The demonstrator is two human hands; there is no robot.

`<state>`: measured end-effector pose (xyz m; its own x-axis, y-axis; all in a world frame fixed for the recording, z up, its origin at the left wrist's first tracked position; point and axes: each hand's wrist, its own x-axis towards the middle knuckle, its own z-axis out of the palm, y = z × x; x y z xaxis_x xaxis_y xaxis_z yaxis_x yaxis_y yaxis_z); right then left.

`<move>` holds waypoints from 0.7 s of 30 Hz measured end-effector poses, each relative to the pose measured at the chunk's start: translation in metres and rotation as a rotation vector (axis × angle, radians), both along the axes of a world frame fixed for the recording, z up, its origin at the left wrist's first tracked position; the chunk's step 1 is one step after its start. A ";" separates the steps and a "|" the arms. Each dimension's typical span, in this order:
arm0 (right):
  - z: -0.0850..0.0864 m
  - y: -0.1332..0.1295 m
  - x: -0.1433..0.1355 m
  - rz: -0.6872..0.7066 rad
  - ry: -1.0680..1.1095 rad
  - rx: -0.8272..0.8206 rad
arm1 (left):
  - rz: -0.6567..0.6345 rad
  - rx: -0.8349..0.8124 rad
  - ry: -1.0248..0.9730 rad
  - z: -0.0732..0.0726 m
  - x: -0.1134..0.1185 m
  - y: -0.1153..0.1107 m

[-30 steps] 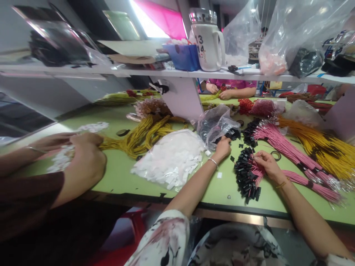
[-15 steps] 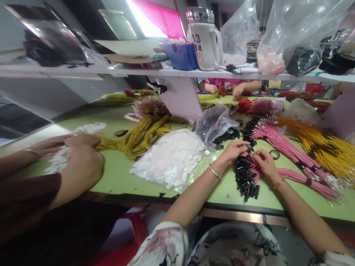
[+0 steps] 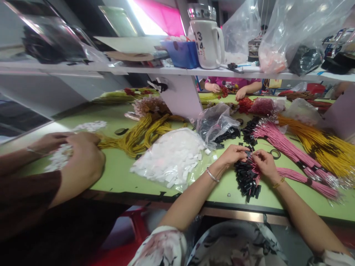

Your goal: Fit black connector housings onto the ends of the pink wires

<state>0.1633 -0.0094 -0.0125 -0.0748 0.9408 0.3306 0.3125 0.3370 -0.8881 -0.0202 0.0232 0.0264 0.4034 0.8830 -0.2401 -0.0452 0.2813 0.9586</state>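
My left hand (image 3: 234, 155) is pinched on a small black connector at the top of a heap of black connectors (image 3: 246, 181). Just to its right, my right hand (image 3: 264, 162) has thumb and finger closed on the end of a pink wire, close against that connector. The exact contact between wire and connector is too small to see. From under my right hand a bundle of pink wires (image 3: 307, 180) runs right across the green table (image 3: 210, 194). A larger pink wire bundle (image 3: 288, 144) lies behind it, with bare metal ends at the right.
A clear bag of white connectors (image 3: 172, 157) lies left of my arms. Beyond it are yellow wires (image 3: 138, 135) and a co-worker's hands (image 3: 83, 151). A tape roll (image 3: 275, 154) sits by my right hand. Overhead, a shelf (image 3: 133, 69) carries a mug (image 3: 206, 40) and bags.
My left hand has shifted slightly down, and its fingers have curled in closer to the right fingertips. My right hand stays nearly in place. Across the table, a person's hand moved slightly right.
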 end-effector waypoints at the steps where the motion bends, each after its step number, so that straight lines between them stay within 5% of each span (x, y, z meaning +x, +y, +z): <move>1: 0.001 -0.001 -0.001 0.001 -0.041 0.022 | -0.006 0.021 0.040 0.001 0.001 -0.001; 5: 0.006 -0.002 -0.001 0.010 -0.142 0.075 | -0.001 0.083 0.151 0.001 0.005 -0.004; 13: 0.003 0.004 0.006 0.105 -0.130 -0.072 | 0.119 -0.018 0.078 -0.004 0.008 -0.007; 21: 0.001 0.002 0.003 0.097 -0.109 -0.075 | 0.038 0.200 0.221 -0.011 0.011 -0.017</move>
<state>0.1665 -0.0075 -0.0118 -0.1982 0.9492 0.2445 0.3781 0.3042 -0.8744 -0.0094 0.0061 0.0156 0.3265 0.9350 -0.1386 0.1637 0.0885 0.9825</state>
